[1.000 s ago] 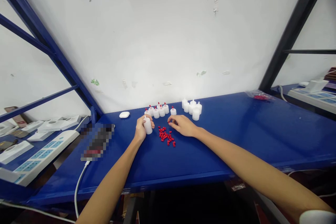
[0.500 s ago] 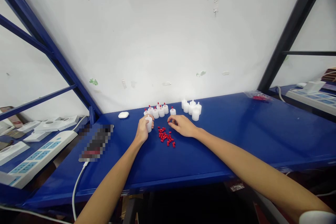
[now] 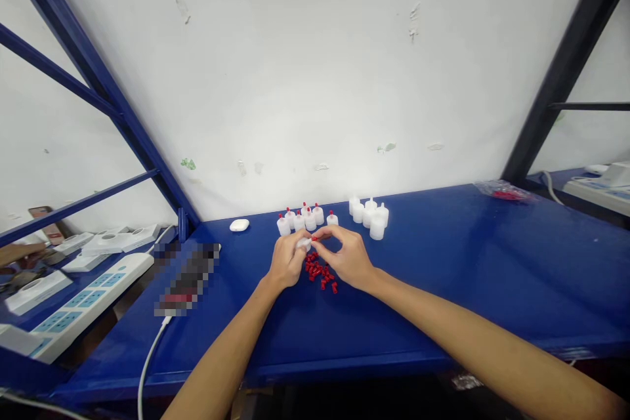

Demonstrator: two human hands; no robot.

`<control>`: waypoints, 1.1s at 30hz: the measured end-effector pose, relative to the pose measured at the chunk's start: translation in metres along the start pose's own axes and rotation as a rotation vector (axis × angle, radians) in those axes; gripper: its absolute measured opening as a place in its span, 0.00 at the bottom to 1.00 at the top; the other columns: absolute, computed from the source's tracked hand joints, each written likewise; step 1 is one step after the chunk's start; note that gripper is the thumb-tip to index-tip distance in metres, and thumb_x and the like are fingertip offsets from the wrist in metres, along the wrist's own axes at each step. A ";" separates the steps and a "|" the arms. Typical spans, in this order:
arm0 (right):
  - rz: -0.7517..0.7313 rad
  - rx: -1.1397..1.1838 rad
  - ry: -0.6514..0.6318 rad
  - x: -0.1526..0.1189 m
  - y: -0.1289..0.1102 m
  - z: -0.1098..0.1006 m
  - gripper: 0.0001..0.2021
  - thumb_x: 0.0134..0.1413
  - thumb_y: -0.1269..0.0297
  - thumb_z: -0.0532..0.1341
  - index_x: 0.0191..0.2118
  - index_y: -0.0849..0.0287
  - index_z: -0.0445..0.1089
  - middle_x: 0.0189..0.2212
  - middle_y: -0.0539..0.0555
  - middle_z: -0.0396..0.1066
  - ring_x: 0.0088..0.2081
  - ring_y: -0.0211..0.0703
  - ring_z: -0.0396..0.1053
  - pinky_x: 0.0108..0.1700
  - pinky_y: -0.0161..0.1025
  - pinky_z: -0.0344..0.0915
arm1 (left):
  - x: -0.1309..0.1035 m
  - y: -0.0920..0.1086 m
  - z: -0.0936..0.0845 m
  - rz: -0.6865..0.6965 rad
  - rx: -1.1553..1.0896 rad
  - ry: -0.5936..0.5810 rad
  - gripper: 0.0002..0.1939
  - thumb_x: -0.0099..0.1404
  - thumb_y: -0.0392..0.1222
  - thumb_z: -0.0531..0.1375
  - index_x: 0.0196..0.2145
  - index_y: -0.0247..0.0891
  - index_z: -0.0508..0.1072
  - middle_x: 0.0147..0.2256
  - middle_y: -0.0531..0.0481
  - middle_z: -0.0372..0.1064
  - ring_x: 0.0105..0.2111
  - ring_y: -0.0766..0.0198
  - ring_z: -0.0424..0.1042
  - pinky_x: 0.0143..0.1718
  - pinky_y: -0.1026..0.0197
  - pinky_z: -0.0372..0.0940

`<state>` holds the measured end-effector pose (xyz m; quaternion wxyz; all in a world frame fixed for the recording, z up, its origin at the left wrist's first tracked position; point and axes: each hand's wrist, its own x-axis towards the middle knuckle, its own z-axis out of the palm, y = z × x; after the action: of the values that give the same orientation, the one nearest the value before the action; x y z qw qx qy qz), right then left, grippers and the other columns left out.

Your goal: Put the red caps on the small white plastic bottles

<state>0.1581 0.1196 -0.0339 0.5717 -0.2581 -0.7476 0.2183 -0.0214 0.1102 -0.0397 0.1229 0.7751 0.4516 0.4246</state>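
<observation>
My left hand (image 3: 287, 258) is closed around a small white bottle (image 3: 304, 245), which lies tilted with its nozzle toward the right. Between the thumb and forefinger of my right hand (image 3: 348, 258) is a red cap (image 3: 314, 239), held at the nozzle's tip. Whether the cap is seated on it I cannot tell. Just below both hands lies a loose pile of red caps (image 3: 322, 273). Behind them stand several white bottles with red caps (image 3: 298, 220). Farther right is a group of white bottles without caps (image 3: 377, 226).
On the blue table (image 3: 443, 275) a white earphone case (image 3: 239, 226) lies at the back left. A blurred-out dark device (image 3: 189, 279) with a white cable (image 3: 150, 354) is at the left. A clear bag with red pieces (image 3: 506, 191) rests at the back right. Power strips stand beyond both side frames.
My hands have come together. The bottle in my left hand has tipped from upright toward the right, and my right hand has brought a red cap to its nozzle. The view has shifted slightly.
</observation>
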 end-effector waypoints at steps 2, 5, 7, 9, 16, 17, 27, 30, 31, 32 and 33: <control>0.000 0.016 -0.021 -0.002 0.001 0.002 0.02 0.58 0.66 0.62 0.37 0.55 0.71 0.34 0.52 0.78 0.36 0.43 0.76 0.43 0.40 0.72 | 0.000 0.001 0.000 0.039 0.045 -0.001 0.13 0.62 0.43 0.49 0.32 0.38 0.71 0.22 0.52 0.63 0.23 0.62 0.62 0.29 0.60 0.55; -0.016 0.020 -0.092 -0.003 0.003 0.001 0.02 0.59 0.67 0.61 0.38 0.55 0.71 0.34 0.51 0.78 0.37 0.42 0.77 0.43 0.39 0.72 | -0.001 0.002 -0.002 0.083 0.091 -0.016 0.14 0.65 0.45 0.48 0.30 0.38 0.70 0.22 0.52 0.63 0.23 0.62 0.62 0.29 0.60 0.53; -0.028 0.031 -0.125 -0.004 0.004 0.001 0.03 0.59 0.68 0.61 0.38 0.55 0.71 0.35 0.50 0.78 0.37 0.42 0.77 0.43 0.39 0.72 | -0.001 0.002 -0.003 0.076 0.129 -0.027 0.16 0.66 0.49 0.49 0.29 0.38 0.70 0.22 0.52 0.64 0.23 0.62 0.63 0.29 0.61 0.53; -0.038 0.031 -0.152 -0.004 0.005 0.000 0.03 0.58 0.69 0.60 0.38 0.55 0.71 0.35 0.50 0.78 0.37 0.42 0.77 0.43 0.39 0.72 | -0.001 0.002 -0.003 0.040 0.164 -0.035 0.17 0.66 0.51 0.51 0.26 0.38 0.69 0.21 0.52 0.64 0.22 0.63 0.62 0.28 0.61 0.52; -0.089 0.031 -0.210 -0.007 0.005 0.002 0.11 0.59 0.73 0.56 0.45 0.55 0.69 0.39 0.52 0.76 0.40 0.41 0.75 0.46 0.39 0.71 | 0.001 0.001 -0.005 -0.045 0.228 0.012 0.21 0.64 0.53 0.55 0.19 0.38 0.67 0.17 0.54 0.59 0.18 0.67 0.56 0.25 0.62 0.48; -0.090 0.025 -0.210 -0.007 0.005 0.002 0.12 0.59 0.74 0.55 0.46 0.55 0.69 0.39 0.52 0.76 0.40 0.41 0.75 0.46 0.39 0.71 | 0.001 0.001 -0.007 -0.044 0.230 0.028 0.22 0.64 0.54 0.54 0.19 0.38 0.67 0.16 0.54 0.59 0.18 0.67 0.56 0.25 0.62 0.48; -0.277 -0.221 -0.316 -0.006 0.004 -0.004 0.12 0.58 0.76 0.54 0.42 0.58 0.72 0.42 0.55 0.75 0.42 0.44 0.73 0.46 0.42 0.70 | 0.000 -0.003 -0.010 -0.056 0.245 0.089 0.23 0.64 0.55 0.52 0.20 0.37 0.68 0.17 0.53 0.61 0.20 0.67 0.59 0.27 0.62 0.48; -0.314 -0.254 -0.327 -0.005 0.003 -0.005 0.16 0.59 0.76 0.55 0.50 0.57 0.72 0.51 0.56 0.73 0.48 0.45 0.72 0.52 0.45 0.69 | 0.000 -0.002 -0.010 -0.049 0.207 0.107 0.24 0.65 0.55 0.50 0.20 0.36 0.67 0.17 0.53 0.59 0.19 0.67 0.57 0.26 0.62 0.48; -0.320 -0.263 -0.336 -0.005 0.002 -0.006 0.18 0.59 0.76 0.55 0.52 0.56 0.71 0.53 0.56 0.72 0.50 0.46 0.71 0.53 0.45 0.69 | 0.000 -0.001 -0.010 -0.046 0.194 0.114 0.24 0.65 0.55 0.50 0.19 0.36 0.66 0.17 0.54 0.58 0.19 0.67 0.57 0.26 0.62 0.48; -0.326 -0.271 -0.350 -0.005 0.002 -0.007 0.20 0.59 0.76 0.55 0.54 0.56 0.70 0.55 0.56 0.71 0.52 0.46 0.71 0.54 0.46 0.68 | 0.000 -0.001 -0.010 -0.044 0.180 0.122 0.24 0.65 0.55 0.49 0.19 0.36 0.65 0.17 0.54 0.56 0.19 0.68 0.56 0.26 0.62 0.48; -0.333 -0.278 -0.367 -0.005 0.001 -0.007 0.21 0.59 0.76 0.54 0.56 0.55 0.69 0.57 0.56 0.69 0.53 0.46 0.70 0.55 0.47 0.68 | 0.000 -0.001 -0.011 -0.042 0.168 0.130 0.24 0.65 0.55 0.49 0.18 0.37 0.63 0.17 0.54 0.54 0.19 0.68 0.55 0.25 0.62 0.47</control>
<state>0.1662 0.1175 -0.0365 0.4141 -0.1637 -0.8934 0.0598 -0.0303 0.1090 -0.0337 0.0368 0.7440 0.5085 0.4319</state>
